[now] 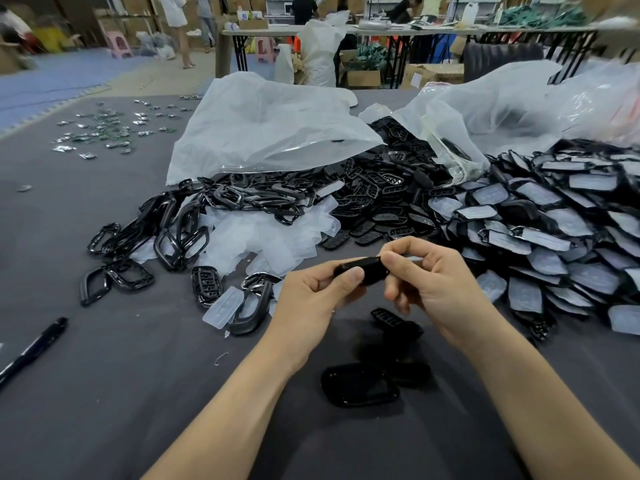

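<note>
A black plastic key-fob shell is held edge-on between both hands above the grey table. My left hand pinches its left end with thumb and fingers. My right hand pinches its right end, fingers curled over the top. Below the hands lie a black shell half and a black button frame. Much of the held part is hidden by my fingers.
Heaps of black frames, clear button pads, button grids and film-covered shells spread across the table, spilling from plastic bags. A black pen lies left. Small circuit boards sit far left. People stand behind.
</note>
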The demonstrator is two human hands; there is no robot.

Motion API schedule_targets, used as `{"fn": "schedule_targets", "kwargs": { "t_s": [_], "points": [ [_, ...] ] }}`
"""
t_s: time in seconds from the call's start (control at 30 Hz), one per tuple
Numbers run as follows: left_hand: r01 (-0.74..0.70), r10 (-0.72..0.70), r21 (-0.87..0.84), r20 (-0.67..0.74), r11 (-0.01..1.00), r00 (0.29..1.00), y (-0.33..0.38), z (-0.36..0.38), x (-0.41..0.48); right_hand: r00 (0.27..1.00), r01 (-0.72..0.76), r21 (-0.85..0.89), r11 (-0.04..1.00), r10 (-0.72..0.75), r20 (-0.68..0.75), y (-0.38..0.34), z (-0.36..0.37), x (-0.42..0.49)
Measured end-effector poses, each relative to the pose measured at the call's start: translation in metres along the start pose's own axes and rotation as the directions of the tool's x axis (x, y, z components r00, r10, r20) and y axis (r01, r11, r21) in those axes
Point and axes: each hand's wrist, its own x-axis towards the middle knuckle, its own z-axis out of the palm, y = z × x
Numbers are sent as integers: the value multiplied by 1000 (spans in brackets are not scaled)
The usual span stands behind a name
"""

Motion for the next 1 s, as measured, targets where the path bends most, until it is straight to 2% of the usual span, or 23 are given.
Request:
{"fn": "schedule_targets", "kwargs": {
  "t_s": [0.1, 0.17, 0.23, 0.27, 0.33, 0.4, 0.47, 0.5, 0.57, 0.6, 0.63, 0.7, 0.73, 0.77, 0.87, 1.0],
  "points": [
    [-19, 21, 67, -21, 998, 1000, 1, -1, 0, 999, -8, -48, 999, 10, 38, 2, -1, 2],
    [-36, 41, 99, -45, 994, 998, 2, 0, -1, 999, -13, -4, 1000, 13, 37, 3, 0, 3],
    [-123, 136, 246, -35, 961, 990, 4, 4, -4, 1000, -18, 52, 999, 17, 22, 3, -1, 3],
    [-198, 215, 364, -7, 910, 977, 4, 6, -5, 1000, -17, 48, 999, 16, 11, 2, -3, 4],
    [-377, 386, 549, 105, 746, 917, 1, 9, -7, 1000, -2, -23, 1000, 1, -10, 0, -11, 4],
    [-541, 525, 654, 248, 529, 814, -2, 9, -7, 1000, -23, -67, 997, 23, -4, -2, -20, 4],
    [-630, 597, 693, 353, 351, 721, -2, 9, -7, 995, -83, -67, 994, 86, 42, -3, -27, 3],
    [-655, 613, 696, 388, 295, 688, -2, 10, -7, 994, -93, -74, 993, 97, 59, -4, -28, 2],
    [-670, 619, 693, 410, 266, 670, -1, 11, -8, 998, -33, -118, 992, 38, 47, -7, -28, 2],
    [-658, 607, 691, 395, 298, 690, -1, 12, -10, 1000, 18, -157, 987, -15, 22, -9, -28, 2],
    [-625, 576, 685, 356, 374, 735, -1, 13, -12, 998, 61, -203, 977, -64, -8, -9, -27, 2],
    [-497, 478, 588, 203, 638, 854, 1, 15, -16, 990, 99, -298, 949, -123, -63, -10, -26, 3],
    [-409, 410, 482, 108, 775, 906, 2, 16, -17, 987, 108, -333, 937, -142, -79, -9, -25, 3],
    [-329, 346, 383, 26, 863, 938, 1, 16, -19, 983, 122, -364, 923, -163, -85, -8, -23, 3],
    [-152, 194, 313, -107, 937, 975, 0, 16, -19, 964, 205, -452, 868, -258, -58, -5, -16, 2],
    [-5, 31, 195, -129, 981, 991, 1, 20, -16, 939, 279, -489, 826, -341, -39, 0, -9, 2]
  ]
}}
